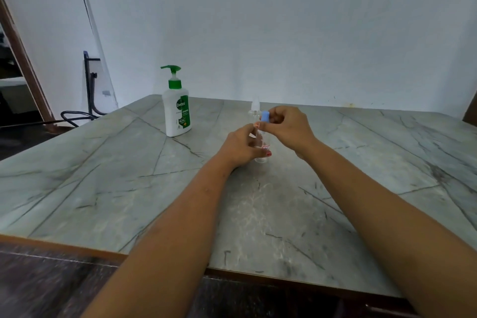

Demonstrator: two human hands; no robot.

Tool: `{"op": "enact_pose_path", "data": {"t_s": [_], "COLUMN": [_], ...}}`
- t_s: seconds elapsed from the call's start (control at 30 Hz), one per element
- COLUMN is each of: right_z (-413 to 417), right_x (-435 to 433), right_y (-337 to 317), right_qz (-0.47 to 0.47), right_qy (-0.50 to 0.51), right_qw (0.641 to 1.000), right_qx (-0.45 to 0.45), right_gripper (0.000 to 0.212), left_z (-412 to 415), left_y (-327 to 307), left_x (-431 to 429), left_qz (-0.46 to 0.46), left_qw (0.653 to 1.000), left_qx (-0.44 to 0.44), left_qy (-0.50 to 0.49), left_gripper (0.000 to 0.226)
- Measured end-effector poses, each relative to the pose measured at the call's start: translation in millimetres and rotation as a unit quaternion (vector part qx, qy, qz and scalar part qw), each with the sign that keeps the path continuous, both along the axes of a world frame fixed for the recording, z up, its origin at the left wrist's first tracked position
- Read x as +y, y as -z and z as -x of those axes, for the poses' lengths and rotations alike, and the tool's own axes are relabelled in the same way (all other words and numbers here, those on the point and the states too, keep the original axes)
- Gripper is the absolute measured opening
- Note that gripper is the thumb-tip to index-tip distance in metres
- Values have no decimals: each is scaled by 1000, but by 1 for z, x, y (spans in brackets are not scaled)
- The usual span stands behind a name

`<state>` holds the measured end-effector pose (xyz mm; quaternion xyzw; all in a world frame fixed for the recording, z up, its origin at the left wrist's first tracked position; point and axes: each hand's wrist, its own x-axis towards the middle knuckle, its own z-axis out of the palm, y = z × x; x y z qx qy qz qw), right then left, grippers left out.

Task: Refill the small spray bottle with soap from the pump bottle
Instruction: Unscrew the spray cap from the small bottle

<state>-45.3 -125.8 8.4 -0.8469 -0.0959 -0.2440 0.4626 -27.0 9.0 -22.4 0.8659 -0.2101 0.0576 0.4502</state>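
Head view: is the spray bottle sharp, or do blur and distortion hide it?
Head view: light soft and even, no glare; clear spray bottle faint against the table; near table edge blurred; borders bent by the wide lens.

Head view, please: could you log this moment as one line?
left hand grips spray bottle | right hand pinches its blue top piece | pump bottle upright, untouched
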Motion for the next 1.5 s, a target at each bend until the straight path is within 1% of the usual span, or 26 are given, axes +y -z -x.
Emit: {"op": "enact_pose_path", "data": {"t_s": [0.1,0.2,0.3,0.37,0.43,0.53,0.63,0.7,0.77,0.87,0.9,0.97,1.03,1.1,1.17,1.27,1.37,1.43,1.5], "right_z": [-1,0,2,2,2,2,2,3,4,6,6,4,3,2,0,0,3,4,5], "right_x": [-3,-8,-14,-16,-14,-6,1,1,-4,-11,-12,-11,-7,-3,-1,-4,-11,-12,-9], "right_y": [-3,-3,-3,-4,-4,0,3,1,-2,-4,-4,-4,-2,0,2,0,-2,-2,-1], "right_qz": [5,-12,-59,-64,-51,3,18,15,-7,-47,-53,-49,-14,30,40,16,-31,-39,-2], "right_qy": [-16,-68,-148,-169,-149,-65,-22,-23,-55,-134,-145,-132,-82,-30,-14,-24,-85,-106,-82], "right_qw": [1000,997,986,981,985,998,1000,1000,998,988,986,988,996,999,999,1000,995,993,996], "right_qx": [8,26,58,76,75,23,-2,0,12,54,63,62,33,-5,-14,0,31,41,23], "right_gripper": [25,26,36,43,41,38,40,34,28,36,38,36,31,33,35,35,34,36,34], "left_z": [0,0,2,3,5,7,9,9,7,6,5,6,7,7,8,6,4,3,4], "left_y": [0,0,-1,-1,-2,-2,-3,-3,-1,0,0,0,-1,-2,-2,0,3,3,2], "left_x": [0,1,0,-1,-2,-1,-2,-2,-1,0,0,0,-1,-1,-2,-1,1,0,-1], "left_qz": [0,1,-2,-8,2,19,15,18,31,33,34,38,35,37,33,40,46,44,42], "left_qw": [1000,1000,1000,1000,999,999,1000,999,999,999,999,998,998,998,999,999,998,998,998], "left_qx": [16,21,26,29,33,33,24,27,35,37,39,43,43,38,34,34,39,42,44], "left_qy": [5,6,7,7,9,14,14,13,10,9,9,11,12,18,20,14,10,10,10], "left_gripper": [59,49,43,41,44,56,55,52,46,36,35,39,50,60,61,52,41,42,50]}}
